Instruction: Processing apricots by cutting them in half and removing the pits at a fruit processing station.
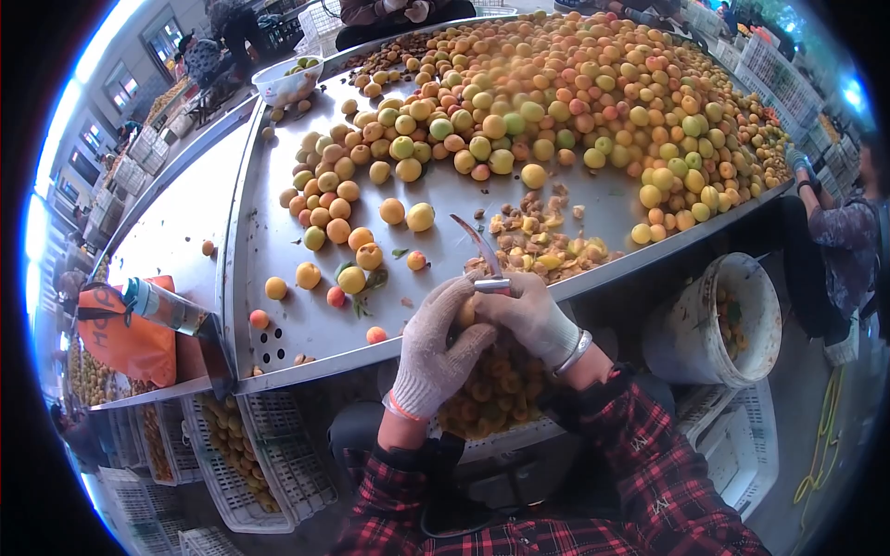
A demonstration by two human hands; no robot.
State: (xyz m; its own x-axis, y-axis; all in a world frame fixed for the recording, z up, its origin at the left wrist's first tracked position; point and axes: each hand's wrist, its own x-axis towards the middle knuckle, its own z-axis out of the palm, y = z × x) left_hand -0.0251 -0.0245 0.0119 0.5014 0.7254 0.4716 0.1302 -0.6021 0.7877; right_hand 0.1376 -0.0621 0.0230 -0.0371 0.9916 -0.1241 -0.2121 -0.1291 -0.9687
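Both my hands wear knitted work gloves and meet just over the near edge of the metal table [445, 201]. My left hand [438, 333] grips an apricot [464, 314], mostly hidden by the fingers. In my right hand [532, 316] is a small curved knife [480, 240], its blade pointing up and away, a metal collar at its base. The knife's handle is hidden in the glove. Beyond the hands lies a heap of pits and torn apricot pieces [546, 243]. Below them, a crate of apricot halves [497, 396] stands by my lap.
A big pile of apricots [556, 104] covers the table's far side. At right stands a white bucket [747, 326] with fruit pieces. An orange bag [132, 337] and a bottle [163, 306] are at left, above plastic crates [257, 452]. A co-worker [845, 236] sits at right.
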